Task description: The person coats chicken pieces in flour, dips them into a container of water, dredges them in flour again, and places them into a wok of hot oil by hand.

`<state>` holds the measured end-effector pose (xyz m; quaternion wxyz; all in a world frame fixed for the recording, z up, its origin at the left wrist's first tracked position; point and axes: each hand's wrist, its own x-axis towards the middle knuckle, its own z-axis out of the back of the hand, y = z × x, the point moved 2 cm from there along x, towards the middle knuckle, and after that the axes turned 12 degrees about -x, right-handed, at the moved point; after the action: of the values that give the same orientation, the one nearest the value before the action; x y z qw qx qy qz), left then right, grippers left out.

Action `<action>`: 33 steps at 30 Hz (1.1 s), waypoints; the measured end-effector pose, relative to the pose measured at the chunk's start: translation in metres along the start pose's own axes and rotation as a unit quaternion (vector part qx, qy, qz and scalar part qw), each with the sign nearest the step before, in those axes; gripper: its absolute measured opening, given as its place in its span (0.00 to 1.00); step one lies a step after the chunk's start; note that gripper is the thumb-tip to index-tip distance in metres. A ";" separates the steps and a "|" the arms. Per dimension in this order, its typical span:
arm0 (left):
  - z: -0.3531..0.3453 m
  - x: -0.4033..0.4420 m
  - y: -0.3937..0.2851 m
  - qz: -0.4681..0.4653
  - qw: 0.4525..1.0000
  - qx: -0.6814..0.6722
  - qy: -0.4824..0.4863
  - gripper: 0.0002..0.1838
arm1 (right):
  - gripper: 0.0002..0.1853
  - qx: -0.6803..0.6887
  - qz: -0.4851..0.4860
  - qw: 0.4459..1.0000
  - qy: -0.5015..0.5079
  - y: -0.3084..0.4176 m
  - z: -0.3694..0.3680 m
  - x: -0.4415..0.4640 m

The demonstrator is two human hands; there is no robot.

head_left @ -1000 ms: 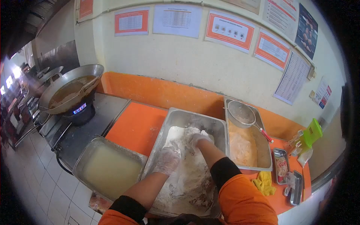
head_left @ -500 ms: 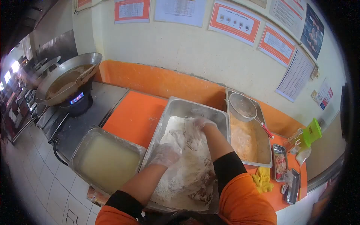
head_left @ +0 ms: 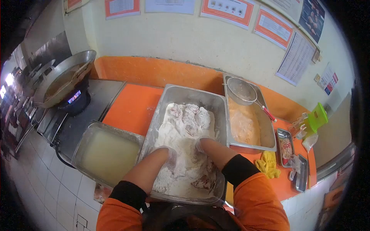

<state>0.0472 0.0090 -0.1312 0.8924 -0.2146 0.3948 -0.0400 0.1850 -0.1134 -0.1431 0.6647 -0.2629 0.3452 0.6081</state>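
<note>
A deep metal pan point(head_left: 156, 115) holds white flour point(head_left: 165, 133). Flour-coated pieces that look like raw meat point(head_left: 190, 115) lie in a cluster at its far end, and another darker piece point(head_left: 204, 181) shows near the front right. My left hand point(head_left: 170, 156), in a clear plastic glove, is sunk into the flour left of the middle. On the other side, my right hand point(head_left: 199, 145), gloved alike, also dips into the flour. The fingers of both hands are hidden, so what they hold, if anything, does not show.
A pan of cloudy liquid point(head_left: 110, 156) stands at left, near a wok point(head_left: 61, 82) over a lit burner. On the right are a pan of orange powder point(head_left: 243, 123) with a strainer point(head_left: 242, 90), a yellow cloth point(head_left: 268, 164) and small metal trays point(head_left: 301, 173).
Both hands have moved from the pan's far and left parts toward its middle and sunk into the flour. Coated pieces now show at the far end. The view has shifted slightly.
</note>
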 end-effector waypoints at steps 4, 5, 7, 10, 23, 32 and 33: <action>0.010 -0.025 -0.007 -0.001 0.992 -0.039 -0.124 0.25 | 0.10 -0.015 0.013 0.999 -0.043 -0.010 0.002 -0.012; 0.014 -0.036 -0.012 -0.007 0.984 -0.059 -0.170 0.26 | 0.10 -0.029 0.012 0.997 -0.067 -0.013 0.008 -0.019; 0.043 -0.056 -0.025 0.003 0.972 -0.033 -0.233 0.29 | 0.10 -0.071 0.001 0.988 -0.141 -0.017 0.022 -0.034; 0.044 -0.006 0.022 -0.026 0.883 -0.380 -0.275 0.23 | 0.10 -0.017 -0.073 0.937 -0.343 0.008 0.062 -0.090; 0.044 -0.040 -0.014 -0.083 0.941 0.003 -0.327 0.20 | 0.21 -0.131 0.098 0.738 -0.655 0.018 0.024 -0.064; 0.034 -0.021 -0.008 -0.087 0.860 0.012 -0.503 0.15 | 0.14 0.422 0.139 0.817 -0.367 0.039 0.025 -0.057; 0.029 -0.010 0.004 -0.084 0.845 0.018 -0.527 0.15 | 0.13 0.278 0.125 0.868 -0.392 0.036 0.019 -0.041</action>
<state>0.0607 0.0255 -0.1091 0.9632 -0.2191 -0.1555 -0.0027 0.1511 -0.1195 -0.0970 0.7091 0.2383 0.2414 0.6182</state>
